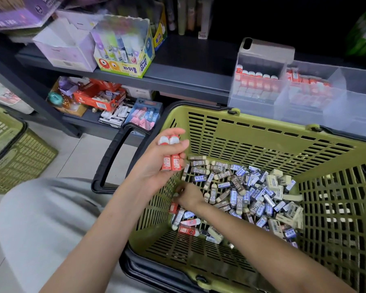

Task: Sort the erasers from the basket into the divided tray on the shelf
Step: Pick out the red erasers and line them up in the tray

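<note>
Left hand [156, 166] grips two red erasers [170, 164] upright over the left rim of the green basket [262, 142]. Right hand [188, 197] is down among loose erasers [251, 195] by the basket's left wall; fingers blurred, grip cannot be told. Clear divided tray [357, 111] sits on the shelf [188, 79] edge behind the basket, with a glue box [123, 64] further left.
</note>
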